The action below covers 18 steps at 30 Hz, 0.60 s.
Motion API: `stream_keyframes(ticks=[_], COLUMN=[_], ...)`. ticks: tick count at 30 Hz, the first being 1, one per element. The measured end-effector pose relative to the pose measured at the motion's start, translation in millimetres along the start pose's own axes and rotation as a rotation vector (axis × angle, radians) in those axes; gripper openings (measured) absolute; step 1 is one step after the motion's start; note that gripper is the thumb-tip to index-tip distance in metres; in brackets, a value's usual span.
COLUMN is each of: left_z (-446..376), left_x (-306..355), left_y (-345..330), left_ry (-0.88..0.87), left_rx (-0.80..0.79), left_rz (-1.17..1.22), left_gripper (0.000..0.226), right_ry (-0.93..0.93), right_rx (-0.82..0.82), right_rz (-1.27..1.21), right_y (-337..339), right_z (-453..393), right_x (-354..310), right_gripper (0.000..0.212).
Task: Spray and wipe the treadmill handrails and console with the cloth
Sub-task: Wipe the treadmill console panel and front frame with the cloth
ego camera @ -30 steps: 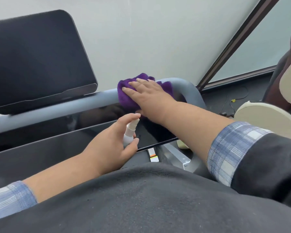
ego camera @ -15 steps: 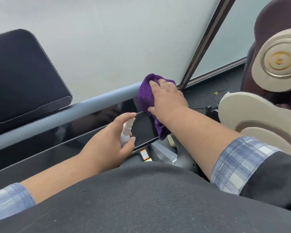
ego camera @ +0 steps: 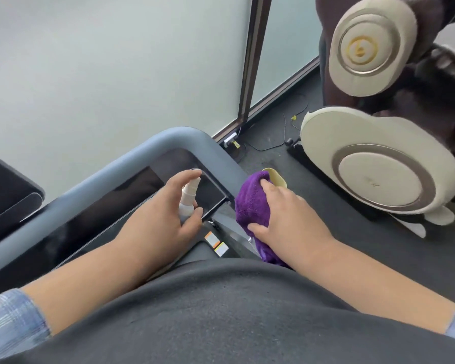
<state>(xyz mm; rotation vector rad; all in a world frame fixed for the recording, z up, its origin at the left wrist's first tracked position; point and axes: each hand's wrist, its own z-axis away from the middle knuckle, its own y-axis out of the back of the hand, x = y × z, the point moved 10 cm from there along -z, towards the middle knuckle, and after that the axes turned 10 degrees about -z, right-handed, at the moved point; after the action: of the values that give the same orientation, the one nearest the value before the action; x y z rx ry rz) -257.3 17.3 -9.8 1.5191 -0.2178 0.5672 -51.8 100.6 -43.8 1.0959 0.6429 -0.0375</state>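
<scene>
The grey handrail bends round the glossy black console and runs down its right side. My right hand grips the purple cloth wrapped over that right-hand rail section, below the bend. My left hand holds a small white spray bottle over the console's right end, index finger curled above its nozzle. The rail under the cloth is hidden.
A black tablet holder stands at the left behind the rail. A cream and brown massage chair fills the right side on the dark floor. Cables lie by the frosted glass wall. Warning stickers sit on the treadmill frame.
My right hand has slid the purple cloth from the top rail round the corner and down the right side rail. The view swung right and down. My left hand kept the bottle.
</scene>
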Motion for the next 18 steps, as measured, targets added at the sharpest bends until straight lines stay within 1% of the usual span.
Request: stream_keyframes(ticks=[2,4,7,9,11,13,18], left_z=[-2.4,-4.5,-13.4,-25.5,-39.5,-51.1,-64.8], left_x=[-2.8,-4.5,3.4,15.4,26.2,35.2,54.0], left_y=[3.9,7.7,10.8,8.5,0.3,-12.8,-38.8], left_ry=[0.006,-0.005,-0.069,-0.126,-0.147,-0.155,-0.206], left_rx=[0.004,-0.004,-0.04,-0.053,-0.067,-0.105,-0.201], left_rz=[-0.022,-0.035,-0.087,-0.168,-0.238,-0.27,-0.344], left_gripper=[0.062,0.063,0.061,0.058,0.056,0.055,0.056], right_ry=[0.013,-0.016,-0.072,-0.077,-0.046,-0.017,-0.021], right_rx=[0.034,0.09,0.29,0.412,0.48,0.491,0.45], right_rz=[-0.089,-0.268,-0.567,-0.681,-0.739,-0.766,-0.785], right_y=[3.2,14.3,48.2,68.7,83.2,89.2,78.0], right_z=[2.2,0.0,5.7,12.4,15.2,12.4,9.2], right_x=[3.8,11.3,28.6,34.6,31.0,24.4,23.9], right_gripper=[0.086,0.072,0.059,0.055,0.046,0.041,0.042])
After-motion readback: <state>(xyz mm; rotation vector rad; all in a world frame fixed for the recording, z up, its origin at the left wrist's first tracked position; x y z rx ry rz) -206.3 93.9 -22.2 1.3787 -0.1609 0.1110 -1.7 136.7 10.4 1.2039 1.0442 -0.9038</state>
